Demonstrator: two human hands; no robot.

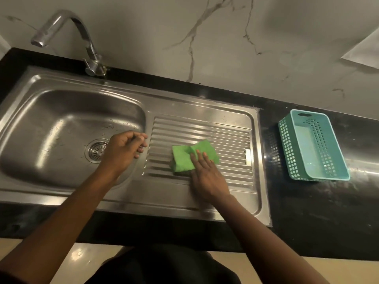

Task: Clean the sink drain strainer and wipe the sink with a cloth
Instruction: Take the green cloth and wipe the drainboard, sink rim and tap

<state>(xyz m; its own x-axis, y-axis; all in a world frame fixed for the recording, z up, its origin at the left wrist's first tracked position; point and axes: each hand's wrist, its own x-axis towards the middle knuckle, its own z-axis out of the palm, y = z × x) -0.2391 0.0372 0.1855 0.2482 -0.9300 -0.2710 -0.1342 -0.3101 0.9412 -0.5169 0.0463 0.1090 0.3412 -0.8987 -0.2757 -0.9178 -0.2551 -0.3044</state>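
A steel sink (41,111) has a basin on the left and a ribbed drainboard (231,138) on the right. The round drain strainer (96,149) sits in the basin floor, partly hidden by my left hand (123,150). That hand hovers over the basin's right side with its fingers curled loosely and nothing visible in them. A folded green cloth (182,158) lies on the drainboard. My right hand (207,173) rests flat with its fingertips on the cloth's right part.
A chrome tap (82,37) stands behind the basin, its spout pointing left. An empty teal plastic basket (287,140) sits on the black counter (328,212) to the right of the sink. A marbled wall runs behind.
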